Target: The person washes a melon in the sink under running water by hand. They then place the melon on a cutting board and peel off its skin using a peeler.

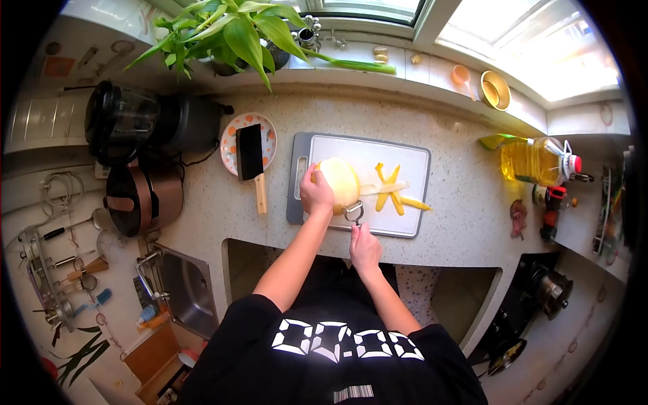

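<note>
A large pale yellow melon-like piece (pixel 341 183), largely bare of skin, rests on the white and grey cutting board (pixel 413 226). My left hand (pixel 316 194) grips its left side. In my right hand (pixel 365 248) is the handle of a metal peeler (pixel 354 212), whose head is at the piece's lower right edge. A pale strip (pixel 386 188) reaches right from the piece. Several yellow-orange peel strips (pixel 382 201) lie crossed on the board's right half.
Left of the board, a cleaver (pixel 250 152) lies across a patterned plate (pixel 230 135). Farther left are a rice cooker (pixel 145 199) and a dark appliance (pixel 192 123); a sink (pixel 187 290) is at lower left. An oil bottle (pixel 533 162) stands right. A plant (pixel 243 34) occupies the sill.
</note>
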The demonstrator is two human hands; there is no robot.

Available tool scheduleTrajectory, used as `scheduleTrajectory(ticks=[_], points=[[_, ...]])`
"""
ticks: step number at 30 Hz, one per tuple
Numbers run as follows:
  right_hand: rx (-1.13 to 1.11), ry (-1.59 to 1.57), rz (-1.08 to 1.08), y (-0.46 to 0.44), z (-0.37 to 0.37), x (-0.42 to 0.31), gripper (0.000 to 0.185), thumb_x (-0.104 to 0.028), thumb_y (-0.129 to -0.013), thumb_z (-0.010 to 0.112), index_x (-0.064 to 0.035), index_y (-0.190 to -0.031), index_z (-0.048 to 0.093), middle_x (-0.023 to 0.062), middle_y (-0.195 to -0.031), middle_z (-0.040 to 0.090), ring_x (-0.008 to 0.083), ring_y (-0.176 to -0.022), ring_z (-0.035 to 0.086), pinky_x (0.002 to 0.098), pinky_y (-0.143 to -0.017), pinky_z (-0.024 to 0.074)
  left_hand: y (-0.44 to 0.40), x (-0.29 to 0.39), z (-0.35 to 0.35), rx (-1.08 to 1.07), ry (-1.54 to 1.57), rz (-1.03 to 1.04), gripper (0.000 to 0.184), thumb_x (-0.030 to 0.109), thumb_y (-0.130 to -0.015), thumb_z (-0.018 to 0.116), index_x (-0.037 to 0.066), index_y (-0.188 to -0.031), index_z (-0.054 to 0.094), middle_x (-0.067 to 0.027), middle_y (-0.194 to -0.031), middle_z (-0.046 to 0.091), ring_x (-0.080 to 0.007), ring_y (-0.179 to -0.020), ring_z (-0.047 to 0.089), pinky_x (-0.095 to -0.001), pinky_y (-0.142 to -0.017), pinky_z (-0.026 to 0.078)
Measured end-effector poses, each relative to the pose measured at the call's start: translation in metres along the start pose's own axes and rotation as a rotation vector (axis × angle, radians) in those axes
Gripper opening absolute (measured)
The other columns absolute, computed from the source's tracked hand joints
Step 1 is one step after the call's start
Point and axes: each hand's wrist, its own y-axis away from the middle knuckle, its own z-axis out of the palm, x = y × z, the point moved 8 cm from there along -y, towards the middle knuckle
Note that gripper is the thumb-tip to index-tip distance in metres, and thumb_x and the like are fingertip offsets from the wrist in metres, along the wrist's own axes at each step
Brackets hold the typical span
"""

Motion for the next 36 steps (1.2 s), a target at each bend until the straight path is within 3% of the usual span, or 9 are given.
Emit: scheduleTrajectory(ticks=[13,19,23,26,29,30,32,35,36], points=[[-0.077,0.030,-0.070,0.012,0.011,0.019,0.036,-0.043,-0.108,0.044,-0.0077,-0.101,0.051,0.0251,-0.071,0.065,0.0514,-0.069,0.063,0.0609,-0.060,0.0475,0.001,-0.007,0.000,0.044,0.077,-0.058,0.043,0.031,-0.101,0.049,0.007,-0.130,0.070,-0.0154,-0.125,0.071,-0.0277,-0.113,0.068,-0.0366,-0.096,0.052],[0.154,-0.244,0.008,-0.017,-0.016,0.039,0.036,-0.044,-0.103,0.056,-0.0084,-0.101,0.058,0.0201,-0.071,0.066,0.0460,-0.069,0.066,0.0563,-0.062,0.0493,-0.011,-0.025,0.003,-0.008,0.266,-0.153,0.046,0.035,-0.101,0.045,0.008,-0.131,0.068,-0.0166,-0.131,0.069,-0.0326,-0.117,0.067,-0.0409,-0.101,0.051],[0.232,-0.534,-0.159,-0.075,-0.054,-0.026,0.057,-0.039,-0.084,0.084,-0.0045,-0.124,0.065,0.0141,-0.101,0.069,0.0311,-0.096,0.068,0.0404,-0.086,0.0529,-0.011,-0.030,0.004,0.024,0.222,-0.107,0.048,0.035,-0.100,0.044,0.008,-0.131,0.068,-0.0167,-0.129,0.070,-0.0328,-0.117,0.067,-0.0406,-0.101,0.051],[0.193,-0.446,-0.299,-0.097,-0.039,-0.042,0.054,-0.033,-0.084,0.084,-0.0029,-0.126,0.066,0.0142,-0.114,0.066,0.0280,-0.109,0.064,0.0370,-0.096,0.0493,-0.011,-0.022,0.000,0.001,0.189,-0.131,0.049,0.036,-0.099,0.044,0.008,-0.131,0.068,-0.0170,-0.129,0.070,-0.0332,-0.118,0.066,-0.0406,-0.101,0.050],[0.028,-0.826,-0.139,-0.109,-0.013,-0.018,0.045,-0.020,-0.087,0.083,-0.0027,-0.126,0.067,0.0078,-0.116,0.067,0.0185,-0.114,0.061,0.0340,-0.103,0.0456,-0.011,-0.018,-0.003,-0.013,0.201,-0.152,0.049,0.036,-0.099,0.044,0.008,-0.131,0.068,-0.0175,-0.129,0.070,-0.0333,-0.118,0.066,-0.0405,-0.101,0.050],[0.190,-0.747,-0.287,-0.108,-0.022,-0.021,0.034,-0.020,-0.090,0.082,-0.0035,-0.116,0.071,0.0040,-0.095,0.068,0.0144,-0.087,0.066,0.0309,-0.080,0.0532,-0.012,-0.019,-0.003,-0.019,0.210,-0.137,0.049,0.036,-0.099,0.044,0.008,-0.131,0.068,-0.0176,-0.128,0.070,-0.0332,-0.117,0.066,-0.0404,-0.101,0.050],[0.087,-0.790,-0.145,-0.112,-0.009,-0.003,0.029,-0.021,-0.091,0.081,-0.0041,-0.112,0.071,-0.0004,-0.077,0.062,0.0097,-0.065,0.058,0.0270,-0.061,0.0466,-0.010,-0.019,-0.003,-0.030,0.220,-0.123,0.049,0.035,-0.099,0.045,0.008,-0.131,0.068,-0.0179,-0.128,0.070,-0.0330,-0.117,0.067,-0.0401,-0.100,0.051],[0.078,-0.873,-0.101,-0.112,-0.005,0.000,0.023,-0.022,-0.092,0.080,-0.0055,-0.106,0.071,-0.0085,-0.057,0.046,0.0028,-0.041,0.037,0.0237,-0.039,0.0278,-0.008,-0.014,-0.004,-0.032,0.223,-0.109,0.049,0.035,-0.099,0.045,0.007,-0.131,0.068,-0.0183,-0.127,0.070,-0.0328,-0.116,0.067,-0.0397,-0.100,0.051],[0.063,-0.888,-0.079,-0.111,-0.004,0.001,0.024,-0.022,-0.093,0.079,-0.0056,-0.108,0.071,-0.0078,-0.059,0.048,0.0033,-0.042,0.038,0.0238,-0.040,0.0295,-0.009,-0.014,-0.004,-0.028,0.217,-0.098,0.048,0.035,-0.099,0.045,0.007,-0.131,0.069,-0.0184,-0.127,0.070,-0.0328,-0.116,0.067,-0.0396,-0.100,0.051]])
